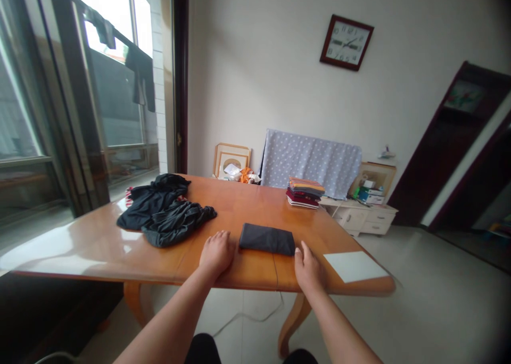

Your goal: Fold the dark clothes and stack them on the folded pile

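Observation:
A dark folded garment [267,239], packed into a neat flat rectangle, lies on the wooden table [235,199] in front of me. My left hand [216,253] rests on the tabletop just left of it, fingers lying down and holding nothing. At the garment's right end is my right hand [308,268], fingers loosely extended; whether they touch the cloth I cannot tell. Left of my left hand sits a loose heap of black clothes [163,212], with a bit of red and white cloth at its far left side. Toward the far right of the table stands a stack of folded clothes [305,192].
A white sheet [355,266] lies near the table's right corner. Behind the table are a blue cloth with white dots [311,159], a white cabinet [359,217] and picture frames [231,156]. A wall clock [346,42] hangs above. Windows line the left.

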`<action>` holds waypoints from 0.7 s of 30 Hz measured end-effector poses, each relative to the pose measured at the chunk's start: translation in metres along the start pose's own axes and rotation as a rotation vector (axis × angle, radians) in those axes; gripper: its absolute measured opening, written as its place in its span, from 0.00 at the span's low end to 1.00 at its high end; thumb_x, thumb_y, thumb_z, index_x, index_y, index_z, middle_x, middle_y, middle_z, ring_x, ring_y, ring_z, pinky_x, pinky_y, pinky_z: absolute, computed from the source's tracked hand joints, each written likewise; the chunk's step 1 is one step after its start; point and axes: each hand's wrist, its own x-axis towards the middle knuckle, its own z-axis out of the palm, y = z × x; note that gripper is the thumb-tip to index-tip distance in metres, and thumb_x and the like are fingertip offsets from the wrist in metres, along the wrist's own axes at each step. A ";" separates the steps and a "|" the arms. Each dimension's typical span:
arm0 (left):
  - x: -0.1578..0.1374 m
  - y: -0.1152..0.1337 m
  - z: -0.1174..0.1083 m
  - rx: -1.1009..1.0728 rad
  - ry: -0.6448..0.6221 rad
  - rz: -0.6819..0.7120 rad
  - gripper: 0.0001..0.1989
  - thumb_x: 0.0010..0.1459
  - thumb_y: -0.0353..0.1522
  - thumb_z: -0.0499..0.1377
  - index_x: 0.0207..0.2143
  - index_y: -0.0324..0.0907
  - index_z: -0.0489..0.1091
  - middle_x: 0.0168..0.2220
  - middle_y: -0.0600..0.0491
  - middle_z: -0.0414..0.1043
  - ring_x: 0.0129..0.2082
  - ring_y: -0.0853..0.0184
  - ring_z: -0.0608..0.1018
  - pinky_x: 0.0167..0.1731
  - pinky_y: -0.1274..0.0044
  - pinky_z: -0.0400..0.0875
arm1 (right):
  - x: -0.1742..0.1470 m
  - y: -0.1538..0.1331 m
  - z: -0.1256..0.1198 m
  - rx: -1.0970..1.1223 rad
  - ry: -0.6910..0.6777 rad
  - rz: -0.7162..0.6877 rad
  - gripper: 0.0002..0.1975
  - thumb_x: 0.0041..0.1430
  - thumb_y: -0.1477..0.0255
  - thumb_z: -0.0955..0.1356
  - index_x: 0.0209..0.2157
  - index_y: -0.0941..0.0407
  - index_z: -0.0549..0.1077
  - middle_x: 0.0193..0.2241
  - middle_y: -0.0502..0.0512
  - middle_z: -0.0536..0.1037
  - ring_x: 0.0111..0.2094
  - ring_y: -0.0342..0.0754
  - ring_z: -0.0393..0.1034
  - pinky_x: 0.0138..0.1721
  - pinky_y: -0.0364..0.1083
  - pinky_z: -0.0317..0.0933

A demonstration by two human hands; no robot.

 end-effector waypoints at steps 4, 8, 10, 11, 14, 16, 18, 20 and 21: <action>-0.007 0.006 0.000 -0.046 0.027 0.097 0.29 0.67 0.41 0.47 0.67 0.43 0.54 0.69 0.45 0.54 0.67 0.56 0.60 0.63 0.66 0.56 | 0.005 0.010 0.002 0.083 -0.042 -0.014 0.29 0.63 0.55 0.60 0.58 0.58 0.71 0.58 0.65 0.73 0.59 0.60 0.67 0.59 0.55 0.58; -0.010 0.008 -0.002 -0.063 0.028 0.207 0.28 0.68 0.40 0.45 0.68 0.47 0.53 0.71 0.49 0.49 0.70 0.59 0.55 0.66 0.65 0.53 | 0.018 0.025 0.006 0.314 -0.109 -0.002 0.26 0.58 0.53 0.62 0.48 0.57 0.77 0.52 0.64 0.77 0.56 0.59 0.69 0.59 0.54 0.59; -0.009 0.009 -0.003 -0.070 0.015 0.217 0.27 0.69 0.41 0.44 0.68 0.48 0.54 0.71 0.50 0.49 0.70 0.59 0.54 0.66 0.63 0.52 | 0.022 0.028 0.005 0.438 -0.140 0.031 0.26 0.56 0.52 0.64 0.45 0.57 0.78 0.51 0.63 0.78 0.55 0.58 0.71 0.59 0.54 0.59; -0.007 0.010 -0.003 -0.074 0.009 0.216 0.27 0.69 0.41 0.43 0.67 0.48 0.55 0.71 0.50 0.49 0.70 0.59 0.53 0.66 0.63 0.52 | 0.023 0.028 0.003 0.492 -0.154 0.043 0.26 0.55 0.52 0.65 0.44 0.57 0.78 0.51 0.63 0.78 0.55 0.58 0.71 0.59 0.54 0.59; 0.001 0.017 -0.002 -0.085 -0.001 0.218 0.27 0.70 0.42 0.42 0.67 0.46 0.56 0.71 0.50 0.49 0.71 0.59 0.51 0.67 0.61 0.51 | 0.024 0.022 -0.002 0.586 -0.175 0.070 0.24 0.53 0.53 0.66 0.42 0.56 0.79 0.52 0.62 0.77 0.57 0.58 0.69 0.61 0.53 0.58; 0.009 0.024 0.002 -0.089 -0.012 0.233 0.27 0.70 0.43 0.42 0.67 0.46 0.55 0.71 0.50 0.49 0.71 0.59 0.49 0.67 0.61 0.50 | 0.025 0.017 -0.005 0.591 -0.180 0.085 0.24 0.51 0.53 0.67 0.41 0.56 0.80 0.53 0.62 0.77 0.58 0.58 0.67 0.62 0.53 0.56; 0.016 0.031 0.008 -0.087 -0.023 0.248 0.28 0.70 0.44 0.42 0.68 0.47 0.55 0.72 0.50 0.48 0.72 0.59 0.48 0.67 0.60 0.50 | 0.026 0.013 -0.005 0.579 -0.189 0.104 0.24 0.51 0.54 0.68 0.42 0.56 0.80 0.55 0.62 0.75 0.59 0.58 0.66 0.62 0.53 0.55; 0.021 0.035 0.015 -0.082 -0.039 0.244 0.28 0.70 0.45 0.41 0.68 0.48 0.54 0.72 0.50 0.46 0.72 0.57 0.48 0.66 0.58 0.49 | 0.027 0.011 -0.005 0.563 -0.207 0.117 0.24 0.51 0.54 0.68 0.43 0.56 0.80 0.57 0.62 0.73 0.60 0.57 0.65 0.62 0.52 0.54; 0.023 0.037 0.018 -0.080 -0.050 0.236 0.29 0.70 0.45 0.41 0.69 0.48 0.53 0.72 0.50 0.45 0.72 0.57 0.47 0.66 0.57 0.49 | 0.027 0.010 -0.006 0.552 -0.219 0.113 0.24 0.52 0.55 0.68 0.42 0.56 0.80 0.58 0.63 0.72 0.60 0.57 0.64 0.62 0.51 0.54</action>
